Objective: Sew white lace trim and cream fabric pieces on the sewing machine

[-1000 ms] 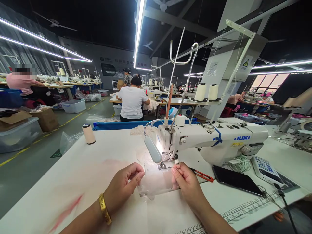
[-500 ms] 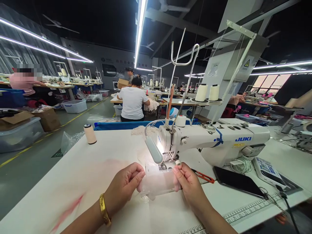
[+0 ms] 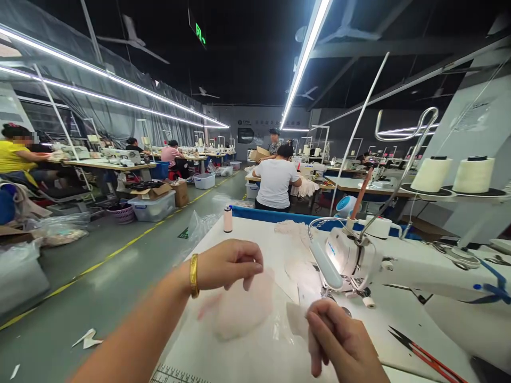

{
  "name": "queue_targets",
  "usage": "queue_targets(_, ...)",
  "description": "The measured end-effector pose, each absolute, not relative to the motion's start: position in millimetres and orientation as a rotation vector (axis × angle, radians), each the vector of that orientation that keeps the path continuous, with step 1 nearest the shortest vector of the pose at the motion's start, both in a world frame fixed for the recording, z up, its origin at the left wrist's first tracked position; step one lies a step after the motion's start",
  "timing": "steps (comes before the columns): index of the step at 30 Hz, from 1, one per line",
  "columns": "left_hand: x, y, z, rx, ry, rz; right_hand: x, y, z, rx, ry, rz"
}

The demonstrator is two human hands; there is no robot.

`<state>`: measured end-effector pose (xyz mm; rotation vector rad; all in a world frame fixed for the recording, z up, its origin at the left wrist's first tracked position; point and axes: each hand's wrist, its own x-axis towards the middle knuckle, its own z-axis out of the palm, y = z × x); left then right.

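Observation:
A pale, sheer piece of fabric lies on the white sewing table, blurred by motion. Above its upper edge hangs my left hand, fingers loosely bent and thumb apart from them, with a gold bangle at the wrist. My right hand is closed in a pinch in front of the sewing machine; a beige, sheer edge of fabric shows at its fingertips. The machine's lamp lights the needle area. Red-handled thread snips lie to the right of my right hand.
A thread spool stands at the table's far left corner. Lacy fabric lies behind the needle area. Two cream thread cones sit at the right. A person in a white shirt works ahead. A floor aisle with a yellow line runs left.
The view has swung left. My hands have moved apart; my left hand has lifted off the fabric and swung leftward, while my right hand stays pinched near the machine.

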<state>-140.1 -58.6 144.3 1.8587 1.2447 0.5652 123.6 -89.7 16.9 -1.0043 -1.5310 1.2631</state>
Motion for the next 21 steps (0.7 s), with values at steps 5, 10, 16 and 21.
queue_targets(5,-187,-29,119,1.919,1.665,0.478,65,-34,23,-1.073,-1.772,1.095)
queue_targets(10,-213,-2,74,1.951,1.895,0.415,34,13,14,-1.182,-1.922,0.883)
queue_targets(16,-224,9,42,2.104,2.025,0.304,28,29,4,-1.334,-2.105,0.615)
queue_targets(21,-225,0,41,2.216,2.106,0.32,36,24,5,-1.368,-2.207,0.474)
